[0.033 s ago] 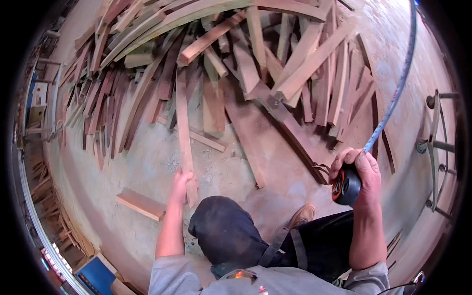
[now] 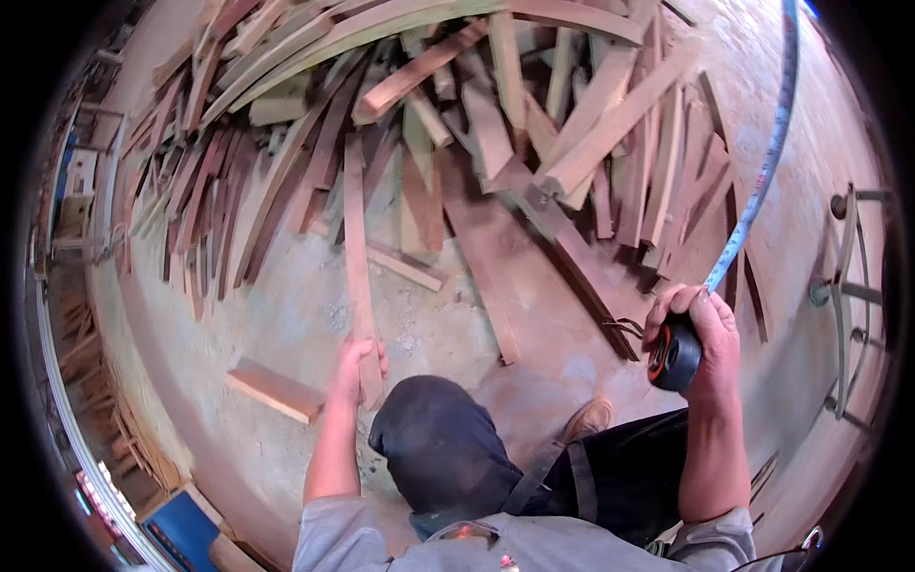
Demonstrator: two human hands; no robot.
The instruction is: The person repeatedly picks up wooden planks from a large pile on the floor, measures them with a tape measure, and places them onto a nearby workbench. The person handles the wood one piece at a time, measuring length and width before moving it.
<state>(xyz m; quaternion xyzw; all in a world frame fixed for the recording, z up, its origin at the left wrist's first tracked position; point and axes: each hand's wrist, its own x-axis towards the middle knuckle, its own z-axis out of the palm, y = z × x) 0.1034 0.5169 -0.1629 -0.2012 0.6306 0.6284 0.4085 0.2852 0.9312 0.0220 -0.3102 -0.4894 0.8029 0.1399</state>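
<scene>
My left hand (image 2: 358, 370) is closed around the near end of a long, narrow wooden strip (image 2: 355, 229). The strip's far end reaches up to the heap of wood. In my right hand (image 2: 709, 329) is a black and orange tape measure (image 2: 675, 358), with the thumb and fingers wrapped over its case. Its pale blue blade (image 2: 755, 214) is pulled out and arcs up past the upper right of the picture; where it ends is out of view.
A large heap of loose timber (image 2: 457, 124) spreads across the far floor. One short block (image 2: 276, 392) lies left of my left hand, and a dark plank (image 2: 581, 267) slants toward me. A metal frame with wheels (image 2: 841, 286) stands at the right. A blue box (image 2: 186, 534) sits at the lower left.
The whole view has shifted slightly. Both hands keep their hold on the wooden strip and the tape measure.
</scene>
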